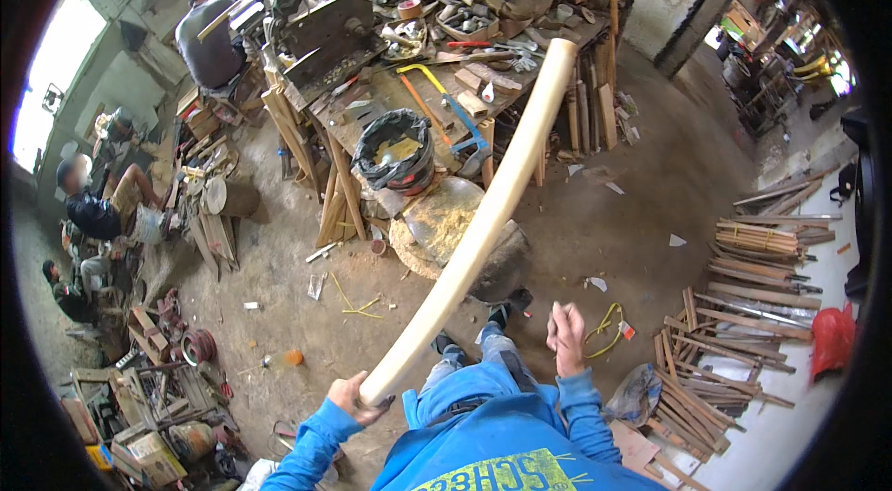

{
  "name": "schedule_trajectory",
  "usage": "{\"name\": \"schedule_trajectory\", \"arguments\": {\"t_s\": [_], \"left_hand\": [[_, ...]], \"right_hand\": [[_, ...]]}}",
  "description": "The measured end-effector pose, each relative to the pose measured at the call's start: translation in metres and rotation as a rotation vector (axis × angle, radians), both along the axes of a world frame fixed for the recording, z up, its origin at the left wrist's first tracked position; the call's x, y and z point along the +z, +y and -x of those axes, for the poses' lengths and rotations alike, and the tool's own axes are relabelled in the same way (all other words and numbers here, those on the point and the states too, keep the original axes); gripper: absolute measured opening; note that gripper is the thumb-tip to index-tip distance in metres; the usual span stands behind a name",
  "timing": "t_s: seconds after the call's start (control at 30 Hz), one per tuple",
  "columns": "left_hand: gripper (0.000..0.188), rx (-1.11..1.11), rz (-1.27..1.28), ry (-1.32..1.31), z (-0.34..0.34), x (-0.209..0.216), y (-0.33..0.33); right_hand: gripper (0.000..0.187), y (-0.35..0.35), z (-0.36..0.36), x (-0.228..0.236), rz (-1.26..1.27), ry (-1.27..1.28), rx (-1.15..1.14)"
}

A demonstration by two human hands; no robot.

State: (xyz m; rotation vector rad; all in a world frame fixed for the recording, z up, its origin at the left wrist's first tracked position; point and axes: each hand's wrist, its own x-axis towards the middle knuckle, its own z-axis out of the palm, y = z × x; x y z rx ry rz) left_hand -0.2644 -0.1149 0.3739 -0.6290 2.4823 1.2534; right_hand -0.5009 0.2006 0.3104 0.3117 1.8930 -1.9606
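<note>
A long, pale, smooth wooden pole [483,235], slightly curved, slants up from the lower middle to the upper right. Around its lower end my left hand [353,397] is closed, with the fingers mostly under the wood. The upper end rises in front of the cluttered workbench [372,91]. My right hand [567,340] is apart from the pole, off to its right, with its fingers curled in. Whether anything is inside those fingers is hidden. Below the pole's middle stands a round block [418,249] with wood shavings on top.
A bucket [396,155] lined with a black bag stands beside the bench. On the bench lie a yellow and blue hacksaw [432,82] and many tools. Stacked wood strips [743,296] line the right side. Several people sit at the left, one in grey [206,40]. Scrap [158,435] covers the lower left.
</note>
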Motion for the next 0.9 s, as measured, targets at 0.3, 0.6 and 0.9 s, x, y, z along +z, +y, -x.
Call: {"name": "schedule_trajectory", "arguments": {"t_s": [0.3,0.6,0.9], "left_hand": [[0.027,-0.021,-1.050,-0.306,0.004,0.003,-0.027],[0.037,0.055,-0.704,-0.001,0.019,-0.007,-0.029],[0.027,0.171,0.511,0.380,0.010,-0.048,0.016]], "right_hand": [[0.042,-0.079,0.125,0.133,-0.656,1.569,0.676],[0.019,-0.104,0.191,0.144,-0.864,1.462,1.317],[0.020,-0.127,0.196,0.057,-0.756,1.424,1.335]]}}
